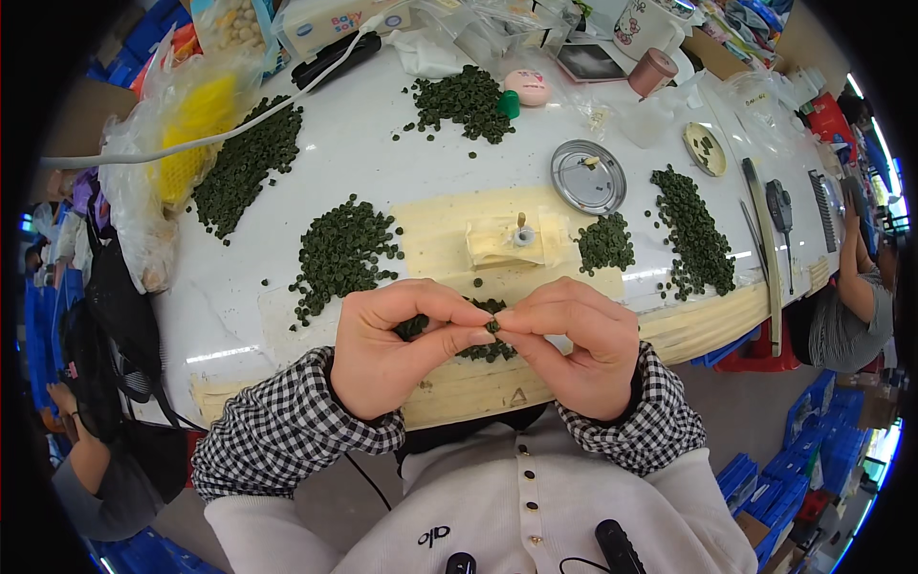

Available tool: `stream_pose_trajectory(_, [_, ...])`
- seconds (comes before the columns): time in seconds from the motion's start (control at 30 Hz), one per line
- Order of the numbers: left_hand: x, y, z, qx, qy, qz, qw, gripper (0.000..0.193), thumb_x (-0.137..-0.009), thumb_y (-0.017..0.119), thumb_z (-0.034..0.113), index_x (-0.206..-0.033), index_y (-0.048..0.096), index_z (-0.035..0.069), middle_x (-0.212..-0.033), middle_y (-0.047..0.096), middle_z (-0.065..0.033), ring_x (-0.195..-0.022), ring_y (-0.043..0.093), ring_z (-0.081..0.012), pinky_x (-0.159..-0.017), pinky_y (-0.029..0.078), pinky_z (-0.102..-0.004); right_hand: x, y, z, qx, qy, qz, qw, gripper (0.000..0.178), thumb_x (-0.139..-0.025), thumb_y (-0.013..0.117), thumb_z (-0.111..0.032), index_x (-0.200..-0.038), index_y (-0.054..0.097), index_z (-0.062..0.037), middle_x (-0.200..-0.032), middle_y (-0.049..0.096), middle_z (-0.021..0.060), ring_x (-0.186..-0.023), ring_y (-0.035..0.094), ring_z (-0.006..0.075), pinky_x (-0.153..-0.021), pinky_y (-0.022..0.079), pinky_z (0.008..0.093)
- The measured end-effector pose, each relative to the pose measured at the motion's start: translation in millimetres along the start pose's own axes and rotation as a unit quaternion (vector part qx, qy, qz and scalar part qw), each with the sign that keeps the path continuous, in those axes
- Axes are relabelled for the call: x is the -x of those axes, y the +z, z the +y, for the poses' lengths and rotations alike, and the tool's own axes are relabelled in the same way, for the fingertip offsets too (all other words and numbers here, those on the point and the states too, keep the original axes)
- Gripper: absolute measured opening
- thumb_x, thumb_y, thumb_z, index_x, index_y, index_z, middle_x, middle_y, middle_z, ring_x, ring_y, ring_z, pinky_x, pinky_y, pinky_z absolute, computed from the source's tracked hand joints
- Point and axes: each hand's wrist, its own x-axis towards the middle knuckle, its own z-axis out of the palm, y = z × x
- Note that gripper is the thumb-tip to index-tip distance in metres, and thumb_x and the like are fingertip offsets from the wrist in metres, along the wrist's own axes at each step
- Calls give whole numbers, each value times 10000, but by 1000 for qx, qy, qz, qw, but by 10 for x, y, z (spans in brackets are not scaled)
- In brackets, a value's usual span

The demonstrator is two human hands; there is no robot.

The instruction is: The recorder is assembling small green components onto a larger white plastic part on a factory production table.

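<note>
Fingertips of my left hand (387,340) and my right hand (583,344) meet over the near edge of the table. Between them they pinch one small dark green round piece (492,326), mostly hidden by the fingers. A small heap of similar pieces (490,353) lies right below. Beyond my hands stands a cream block (492,247) with a short metal post (522,230) on top. To the block's left is a large pile of green pieces (342,253); a smaller pile (605,243) lies to its right.
More green piles lie at the far left (251,158), the back (464,103) and the right (695,234). A round metal lid (588,179) sits behind the block. A white cable (191,145) crosses the left side. Long tools, including a screwdriver (781,210), lie far right. Two people sit nearby.
</note>
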Motion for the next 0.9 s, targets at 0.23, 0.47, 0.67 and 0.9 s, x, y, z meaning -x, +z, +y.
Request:
stream_pose_trajectory(0.23, [-1,6,-7,-5,-1,2,1000,137,-762,694,-35,-892,694,7,-795,650,-44,-639,498,-52,-616,419,-200,5,15,14,25,-29,8,999,225,-697,702,72,-899,687,-27,-816,643,80,-691,624,168,-560,489,250])
stream_pose_trajectory(0.47, [3,2,12,-7,-9,14,1000,134,-768,698,-18,-899,688,9,-778,645,-17,-611,453,-28,-581,388,-183,-14,-7,-27,50,-17,11,999,236,-701,709,47,-926,674,-19,-824,633,101,-688,622,189,-571,493,258])
stream_pose_trajectory(0.67, [-5,-10,32,-8,-32,39,999,117,-775,694,-6,-891,681,1,-767,642,9,-612,440,-12,-574,372,-168,-251,-210,-12,188,-7,47,981,240,-715,720,-26,-946,658,-31,-818,576,92,-710,572,223,-615,469,306])
stream_pose_trajectory(0.9, [-24,1,40,-13,-34,52,998,113,-776,699,3,-887,678,-4,-762,636,8,-620,444,-14,-580,376,-167,-544,-242,133,281,-45,-13,958,182,-716,711,-32,-884,646,-3,-797,558,99,-735,537,244,-644,430,311])
